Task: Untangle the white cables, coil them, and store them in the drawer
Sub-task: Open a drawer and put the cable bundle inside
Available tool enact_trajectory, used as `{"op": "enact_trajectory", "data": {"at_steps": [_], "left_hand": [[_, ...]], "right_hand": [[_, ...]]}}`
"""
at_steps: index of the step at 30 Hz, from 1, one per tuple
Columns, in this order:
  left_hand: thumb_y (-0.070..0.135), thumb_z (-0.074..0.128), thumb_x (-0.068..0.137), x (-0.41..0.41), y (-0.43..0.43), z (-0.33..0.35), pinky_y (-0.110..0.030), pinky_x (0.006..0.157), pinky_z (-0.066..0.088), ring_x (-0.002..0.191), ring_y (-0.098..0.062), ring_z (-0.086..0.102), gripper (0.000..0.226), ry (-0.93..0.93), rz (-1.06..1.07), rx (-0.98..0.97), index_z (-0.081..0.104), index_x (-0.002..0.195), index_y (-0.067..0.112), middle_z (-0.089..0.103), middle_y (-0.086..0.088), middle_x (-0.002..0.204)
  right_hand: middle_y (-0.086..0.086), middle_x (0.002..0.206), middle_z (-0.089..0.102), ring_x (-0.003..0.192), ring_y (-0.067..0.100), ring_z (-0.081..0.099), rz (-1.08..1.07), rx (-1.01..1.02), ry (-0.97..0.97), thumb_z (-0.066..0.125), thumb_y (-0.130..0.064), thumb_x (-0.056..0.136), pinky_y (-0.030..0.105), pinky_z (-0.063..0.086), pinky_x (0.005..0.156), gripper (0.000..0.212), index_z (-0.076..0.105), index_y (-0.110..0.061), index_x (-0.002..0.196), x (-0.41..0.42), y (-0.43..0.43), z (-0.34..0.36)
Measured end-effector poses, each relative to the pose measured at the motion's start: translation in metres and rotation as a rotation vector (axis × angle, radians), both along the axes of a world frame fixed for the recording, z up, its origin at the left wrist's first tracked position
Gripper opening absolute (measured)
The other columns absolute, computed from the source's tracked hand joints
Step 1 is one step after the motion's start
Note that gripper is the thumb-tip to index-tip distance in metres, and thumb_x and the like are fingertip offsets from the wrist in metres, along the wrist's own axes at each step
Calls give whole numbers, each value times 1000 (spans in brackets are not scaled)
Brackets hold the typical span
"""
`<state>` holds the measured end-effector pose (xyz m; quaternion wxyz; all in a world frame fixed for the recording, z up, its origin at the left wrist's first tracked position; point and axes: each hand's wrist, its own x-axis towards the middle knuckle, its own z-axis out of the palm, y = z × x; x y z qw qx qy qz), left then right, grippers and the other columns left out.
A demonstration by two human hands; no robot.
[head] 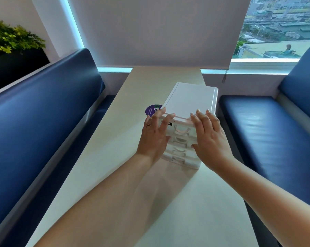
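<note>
Both forearms (106,193) are stretched forward from the near edge over the pale bench (100,157), which runs away between two blue seats (43,113) towards the window blind. On the bench, right of its middle, a small white drawer unit (190,98) is stood with its stacked drawer fronts turned towards the camera. All the drawers appear to be pushed in. No white cables are to be seen on the bench or in the hands; whether they lie inside a drawer cannot be told, as the fronts are blurred and partly covered.

Trouble is judged most likely from the lightness of the unit. If it is pushed hard from the front, it may be slid back along the smooth bench or tipped, since nothing is seen bracing it behind. If a coil has been left proud inside, a loop may be caught in a closing drawer and pinched, or the drawer kept from seating.

The left hand (154,134) is laid flat at the unit's left front corner, fingers straight and spread, their tips reaching the top edge. The right hand (209,134) is laid likewise on the right of the front. Nothing is gripped by either hand. A thin ring (148,125) is worn on the left hand, and a round purple sticker (151,109) is seen on the bench just beside the unit.
</note>
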<state>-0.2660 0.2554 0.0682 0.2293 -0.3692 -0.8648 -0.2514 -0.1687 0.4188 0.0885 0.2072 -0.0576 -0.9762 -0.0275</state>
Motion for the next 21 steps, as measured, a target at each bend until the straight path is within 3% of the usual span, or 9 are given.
{"op": "enact_trajectory", "data": {"at_steps": [4,8,14,21], "left_hand": [[13,80,75,2,-3,6,-45,116,19,134,-30,42,82,-19,-8,-33,31,140,25,34,-14,150],[30,72,85,6,-11,18,-48,118,13,142,-27,32,74,-43,-14,-136,33,147,23,25,-10,154],[52,53,94,17,-19,41,-49,118,-5,151,-25,-10,82,-126,59,-433,3,155,32,-5,-1,164],[55,46,95,46,-41,67,-50,117,-10,148,-23,-21,88,-196,109,-511,-12,155,26,-18,-1,163]], "right_hand": [[15,145,38,136,40,29,0,-18,-18,86,-27,57,53,39,104,106,29,-5,144,3,-2,3],[12,153,27,143,36,17,1,-68,-70,80,-34,69,52,29,111,101,22,-9,149,8,-4,11],[-1,160,-7,146,24,-13,-23,-76,-194,62,-45,83,45,4,118,100,-7,-19,152,16,-9,26],[-3,159,-18,144,25,-23,-65,-63,-343,55,-56,84,49,-7,116,104,-18,-21,150,22,-11,49]]}}
